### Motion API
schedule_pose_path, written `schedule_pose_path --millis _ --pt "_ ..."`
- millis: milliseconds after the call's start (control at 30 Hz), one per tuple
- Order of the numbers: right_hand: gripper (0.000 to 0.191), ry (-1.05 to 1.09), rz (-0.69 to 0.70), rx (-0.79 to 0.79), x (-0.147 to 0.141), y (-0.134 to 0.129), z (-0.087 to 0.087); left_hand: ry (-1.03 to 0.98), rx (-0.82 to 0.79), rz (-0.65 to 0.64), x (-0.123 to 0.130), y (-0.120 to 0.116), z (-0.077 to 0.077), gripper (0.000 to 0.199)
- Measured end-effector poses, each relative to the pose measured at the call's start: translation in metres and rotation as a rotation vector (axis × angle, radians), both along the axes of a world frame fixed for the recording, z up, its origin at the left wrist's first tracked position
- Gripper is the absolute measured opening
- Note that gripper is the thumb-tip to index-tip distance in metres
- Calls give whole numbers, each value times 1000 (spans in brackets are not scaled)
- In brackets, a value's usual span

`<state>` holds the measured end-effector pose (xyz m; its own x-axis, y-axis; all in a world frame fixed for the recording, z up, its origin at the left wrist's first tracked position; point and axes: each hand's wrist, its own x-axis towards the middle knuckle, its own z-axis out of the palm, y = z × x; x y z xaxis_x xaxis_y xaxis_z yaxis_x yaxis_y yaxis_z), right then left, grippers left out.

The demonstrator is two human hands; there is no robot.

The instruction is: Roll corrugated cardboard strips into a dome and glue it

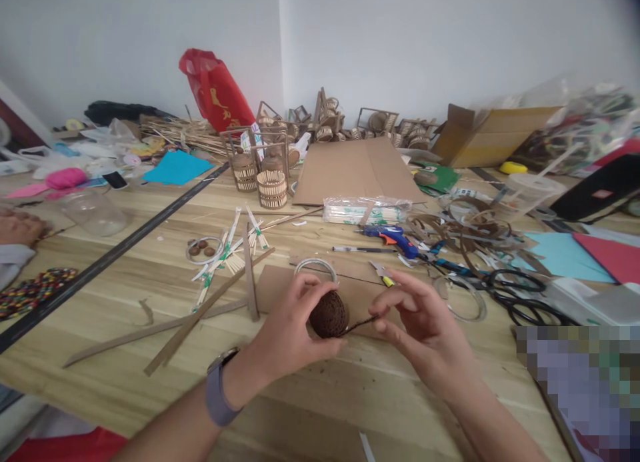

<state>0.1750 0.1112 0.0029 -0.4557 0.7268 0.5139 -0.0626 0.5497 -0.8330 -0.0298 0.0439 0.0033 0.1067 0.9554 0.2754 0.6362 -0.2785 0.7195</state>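
Observation:
My left hand [295, 322] grips a dark brown round coil [329, 314] of what looks like rolled corrugated strip, thumb below and fingers above. From its lower right side runs a thin loose strip [361, 324]. The far end of that strip is pinched between the thumb and fingers of my right hand [420, 329]. Under both hands lies a piece of brown cardboard [273, 290]. Just behind the coil is a pale ring [316, 263], and a cutter knife with a yellow part [383, 274] lies close to my right fingertips.
A blue glue gun [395, 237] and black scissors [517, 295] lie to the right. Flat brown strips [210, 312] and bundled sticks [227, 255] spread leftward. Small stick baskets [273, 189] stand behind, near a large cardboard sheet [353, 169]. Another person's hand [20, 227] is at the left edge.

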Motion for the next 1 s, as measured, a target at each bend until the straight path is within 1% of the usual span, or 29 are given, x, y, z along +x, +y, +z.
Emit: schedule_pose_path --millis 67,167,267,400,567,733,867,900,933,1000 --pt "43 8 10 -34 -2 -1 0 -8 -8 -33 0 1 -1 64" --pt "40 26 10 -78 -4 -3 -1 -24 -32 -116 -1 1 -3 67" --pt "40 29 7 -90 -5 -5 -4 -30 -53 -183 -2 1 -2 68" --pt "43 -7 -22 -71 -7 -6 -11 -21 -75 -218 -2 2 -2 66" --pt "48 -65 -55 -41 -9 -8 -18 -23 -65 -254 -1 2 -1 63" --pt "50 -97 -67 40 -13 -10 -25 -28 -54 -247 0 1 -2 65" --pt "52 -122 -101 135 -16 -13 -27 -46 -72 -209 2 1 -5 88" --pt "52 -122 -107 152 -16 -14 -27 -58 -70 -202 2 1 -7 91" --pt "53 -121 -110 166 -17 -15 -27 -71 -66 -195 3 1 -8 90" --pt "53 -118 -114 190 -17 -16 -27 -99 -56 -189 4 0 -9 83"
